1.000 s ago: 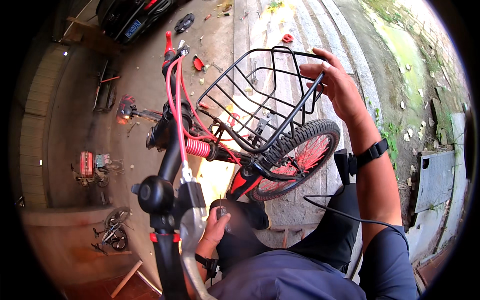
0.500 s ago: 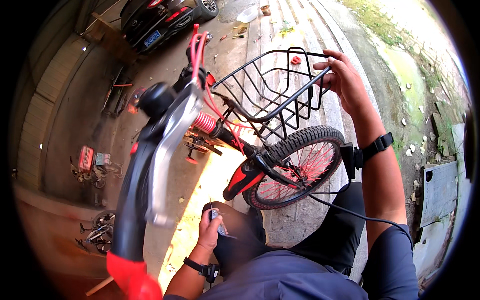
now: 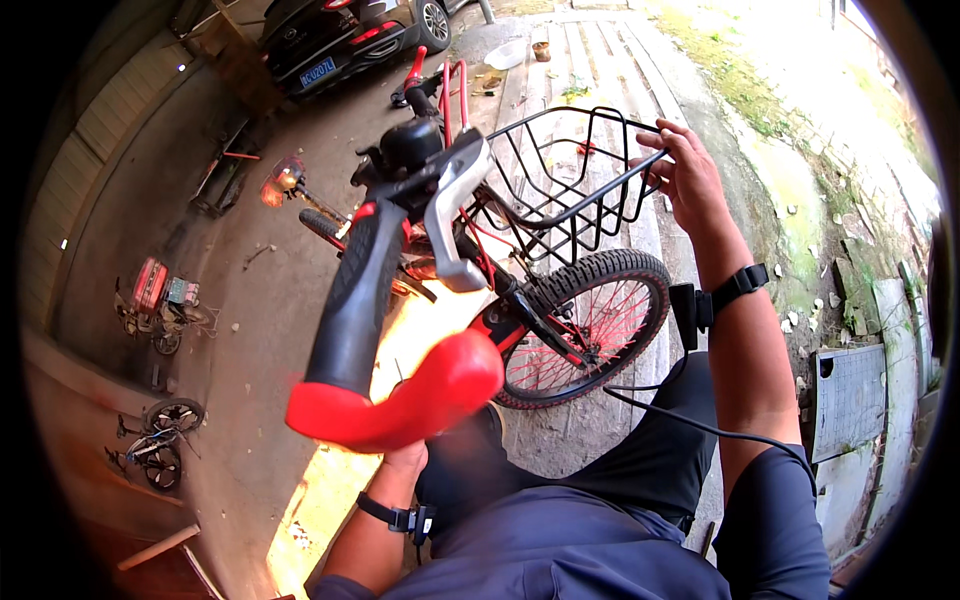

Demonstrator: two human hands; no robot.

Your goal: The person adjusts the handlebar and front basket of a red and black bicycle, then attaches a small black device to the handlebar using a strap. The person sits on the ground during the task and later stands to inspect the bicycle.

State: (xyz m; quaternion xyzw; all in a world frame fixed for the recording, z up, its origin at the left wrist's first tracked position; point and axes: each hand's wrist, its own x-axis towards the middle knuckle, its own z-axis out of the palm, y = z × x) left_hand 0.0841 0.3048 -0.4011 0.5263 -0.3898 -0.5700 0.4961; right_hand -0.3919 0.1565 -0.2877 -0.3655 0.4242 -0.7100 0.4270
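My right hand (image 3: 690, 175) grips the top rim of a black wire basket (image 3: 565, 225) mounted at the bike's front, fingers curled on the bar. The front wheel (image 3: 640, 340), with red spokes, stands below it. Across the middle, close to the camera, is the handlebar's black grip (image 3: 350, 320) with a large red bar end (image 3: 440, 390), silver brake lever (image 3: 450, 230) and black bell (image 3: 410, 145). My left hand (image 3: 400, 460) is low, behind the red bar end, which hides its fingers and whatever they hold.
A dark car (image 3: 360, 40) is parked at the top. A red-boxed cart (image 3: 150, 290) and another bicycle (image 3: 160, 450) stand at the left. Stone slabs (image 3: 600, 60) run beneath the bike, beside a mossy verge (image 3: 770, 160) and leaning grey panels (image 3: 845, 410).
The near handlebar end has swung up and rightward, now covering my left hand and the tool seen in it earlier. My right hand stays on the basket rim, slightly lower in view.
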